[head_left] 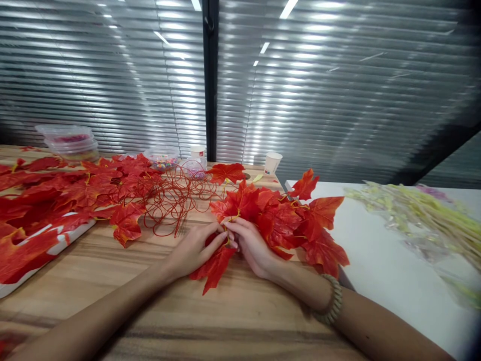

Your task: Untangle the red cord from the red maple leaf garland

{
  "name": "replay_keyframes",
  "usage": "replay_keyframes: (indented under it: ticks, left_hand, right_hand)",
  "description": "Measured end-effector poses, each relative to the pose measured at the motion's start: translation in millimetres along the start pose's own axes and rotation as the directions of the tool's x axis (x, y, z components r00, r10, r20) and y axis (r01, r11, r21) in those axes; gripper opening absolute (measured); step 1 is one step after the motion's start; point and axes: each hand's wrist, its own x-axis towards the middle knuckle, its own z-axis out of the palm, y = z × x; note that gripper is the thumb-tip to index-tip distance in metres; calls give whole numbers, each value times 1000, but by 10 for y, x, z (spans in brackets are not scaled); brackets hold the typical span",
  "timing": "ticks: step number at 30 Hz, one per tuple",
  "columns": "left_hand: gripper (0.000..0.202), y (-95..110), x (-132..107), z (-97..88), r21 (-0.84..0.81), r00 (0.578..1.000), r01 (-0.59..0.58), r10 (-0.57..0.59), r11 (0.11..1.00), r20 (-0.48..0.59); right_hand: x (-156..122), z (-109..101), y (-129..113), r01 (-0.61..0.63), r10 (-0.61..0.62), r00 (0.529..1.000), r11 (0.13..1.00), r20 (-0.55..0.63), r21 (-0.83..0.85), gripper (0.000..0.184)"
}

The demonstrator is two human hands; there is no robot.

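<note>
Both my hands meet at the middle of the wooden table (233,311) over a bunch of red artificial maple leaves (285,215). My left hand (195,248) pinches the stem end of a leaf at the bunch's near edge, fingers closed. My right hand (251,245), with a beaded bracelet on its wrist, is closed on the same bunch from the right, fingertips touching the left hand's. One red leaf (214,268) lies under and between the hands. A tangle of thin red wire (173,200) lies just behind the left hand.
A long spread of red leaves (56,200) covers the table's left, partly over a white board (56,245). Clear plastic tubs (71,140), a bead container (163,158) and two paper cups (272,161) stand at the back. Pale green and yellow artificial sprigs (424,210) lie on a white table at right.
</note>
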Motion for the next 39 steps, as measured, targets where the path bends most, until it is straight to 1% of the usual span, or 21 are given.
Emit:
replay_keyframes:
  ticks: [6, 16, 24, 34, 39]
  left_hand:
    - [26, -16, 5, 1, 44, 999, 21, -22, 999, 26]
    - [26, -12, -3, -8, 123, 999, -4, -2, 992, 50]
    - [24, -29, -6, 0, 78, 999, -51, 51, 996, 2]
    - [25, -34, -4, 3, 114, 999, -35, 33, 993, 22]
    - [25, -45, -8, 6, 120, 999, -41, 38, 992, 30]
  right_hand:
    - [2, 10, -13, -6, 6, 1000, 1000, -2, -5, 20]
    - [-2, 8, -12, -2, 2, 1000, 1000, -8, 4, 23]
    - [3, 6, -11, 3, -3, 1000, 1000, -1, -3, 21]
    - [3, 0, 3, 11, -11, 1000, 1000, 3, -2, 19]
    - [-3, 1, 4, 2, -2, 1000, 1000, 2, 6, 22]
